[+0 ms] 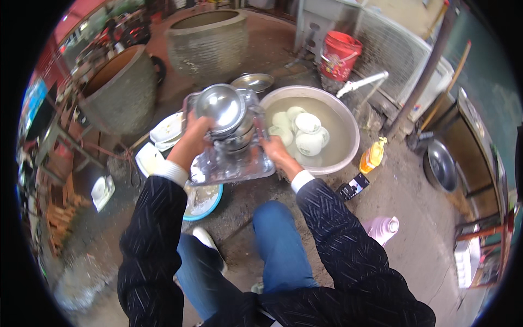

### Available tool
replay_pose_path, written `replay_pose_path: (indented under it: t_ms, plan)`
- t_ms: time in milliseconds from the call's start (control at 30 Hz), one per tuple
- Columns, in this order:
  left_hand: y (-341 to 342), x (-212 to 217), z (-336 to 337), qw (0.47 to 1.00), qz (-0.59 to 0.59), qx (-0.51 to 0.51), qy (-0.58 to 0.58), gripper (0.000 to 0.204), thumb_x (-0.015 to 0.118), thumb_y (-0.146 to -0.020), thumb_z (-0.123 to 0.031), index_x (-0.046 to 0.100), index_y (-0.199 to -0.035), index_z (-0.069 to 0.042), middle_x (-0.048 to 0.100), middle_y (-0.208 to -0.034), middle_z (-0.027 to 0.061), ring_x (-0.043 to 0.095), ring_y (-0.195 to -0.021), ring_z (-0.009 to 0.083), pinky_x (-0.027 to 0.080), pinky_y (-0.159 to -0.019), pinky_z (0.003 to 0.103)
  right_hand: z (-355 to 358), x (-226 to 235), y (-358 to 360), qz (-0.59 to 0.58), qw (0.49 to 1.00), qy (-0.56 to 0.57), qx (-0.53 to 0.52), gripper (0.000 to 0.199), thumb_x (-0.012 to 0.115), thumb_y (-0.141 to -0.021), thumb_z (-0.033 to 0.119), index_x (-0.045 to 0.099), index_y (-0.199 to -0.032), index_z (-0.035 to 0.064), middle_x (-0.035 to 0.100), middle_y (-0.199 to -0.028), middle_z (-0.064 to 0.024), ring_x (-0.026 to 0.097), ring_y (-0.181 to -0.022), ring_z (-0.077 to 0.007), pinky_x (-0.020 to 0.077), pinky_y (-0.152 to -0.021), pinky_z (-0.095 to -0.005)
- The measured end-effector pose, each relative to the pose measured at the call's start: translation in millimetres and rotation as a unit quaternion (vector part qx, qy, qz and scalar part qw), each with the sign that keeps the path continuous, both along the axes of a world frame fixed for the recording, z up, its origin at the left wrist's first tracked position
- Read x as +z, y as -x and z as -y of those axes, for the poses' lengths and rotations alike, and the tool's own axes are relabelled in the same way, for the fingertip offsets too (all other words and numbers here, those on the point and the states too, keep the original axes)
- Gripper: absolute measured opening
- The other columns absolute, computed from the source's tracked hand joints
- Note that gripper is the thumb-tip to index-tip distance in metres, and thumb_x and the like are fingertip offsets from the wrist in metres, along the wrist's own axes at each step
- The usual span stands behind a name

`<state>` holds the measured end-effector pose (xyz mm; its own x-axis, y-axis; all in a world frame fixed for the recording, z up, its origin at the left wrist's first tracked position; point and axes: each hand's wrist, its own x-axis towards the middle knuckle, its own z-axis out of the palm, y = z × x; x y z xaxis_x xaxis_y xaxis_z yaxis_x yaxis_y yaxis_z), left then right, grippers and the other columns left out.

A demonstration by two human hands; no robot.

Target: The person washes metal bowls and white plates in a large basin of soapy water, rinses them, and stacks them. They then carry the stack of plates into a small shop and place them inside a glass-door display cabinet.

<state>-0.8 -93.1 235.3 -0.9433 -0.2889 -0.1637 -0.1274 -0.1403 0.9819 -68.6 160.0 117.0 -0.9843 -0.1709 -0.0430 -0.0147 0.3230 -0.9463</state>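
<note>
My left hand (190, 139) grips the left side of a stack of shiny steel bowls (224, 111), the top one turned upside down. The stack stands on a rectangular steel tray (239, 169). My right hand (275, 150) holds the tray's right edge, next to the stack. Just right of the tray is a wide metal basin (343, 117) of cloudy water with several white bowls (308, 131) in it.
Two big clay jars (122, 90) (207, 41) stand behind. White dishes (166, 131) and a blue-rimmed plate (204, 201) lie at left. An orange bottle (371, 157), a phone (353, 186), a pink flask (384, 226), a red bucket (339, 54) and a dark wok (441, 166) lie at right.
</note>
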Motion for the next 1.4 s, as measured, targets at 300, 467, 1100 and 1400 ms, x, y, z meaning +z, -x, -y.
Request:
replay_pose_path:
  t_ms: [300,467,1100,1400]
  plan:
    - [66.9,-67.1,42.1,0.996,0.037,-0.016,-0.082,0.052,0.047,-0.076,-0.001,0.050,-0.128,0.007,0.065,-0.104,0.0180,0.069,-0.089,0.0306,0.062,-0.071,0.047,40.8,-46.3,41.3,0.004,0.996,-0.087,-0.019,0.044,0.062,-0.096,0.031,0.065,-0.094,-0.0127,0.067,-0.083,-0.0306,0.068,-0.076,-0.0378,0.0495,-0.073,-0.0464]
    - [109.2,-86.2,56.4,0.993,0.055,-0.040,-0.092,0.055,0.047,-0.078,0.001,0.049,-0.132,0.006,0.062,-0.115,0.0185,0.067,-0.098,0.0269,0.058,-0.084,0.041,53.8,-68.7,74.0,0.019,0.996,-0.087,-0.032,0.041,0.061,-0.098,0.032,0.063,-0.092,-0.0093,0.063,-0.073,-0.0248,0.061,-0.067,-0.0349,0.0456,-0.066,-0.0464]
    - [45.2,175.0,-23.5,0.932,0.221,-0.114,-0.266,0.049,0.045,-0.094,-0.027,0.054,-0.132,0.003,0.063,-0.129,0.0156,0.060,-0.120,0.0272,0.046,-0.105,0.046,-53.0,220.5,-83.1,0.067,0.986,-0.026,-0.149,0.028,0.062,-0.096,0.025,0.064,-0.101,-0.0020,0.066,-0.084,-0.0265,0.068,-0.079,-0.0389,0.0509,-0.070,-0.0455]
    - [-59.4,366.5,-217.2,0.887,0.088,-0.442,-0.101,0.029,0.057,-0.095,0.002,0.055,-0.124,0.004,0.062,-0.123,0.0174,0.064,-0.106,0.0232,0.055,-0.087,0.038,-205.8,432.2,-297.0,0.099,0.933,-0.101,-0.330,0.036,0.057,-0.095,0.033,0.066,-0.108,0.0008,0.068,-0.097,-0.0288,0.066,-0.092,-0.0489,0.0513,-0.080,-0.0527]
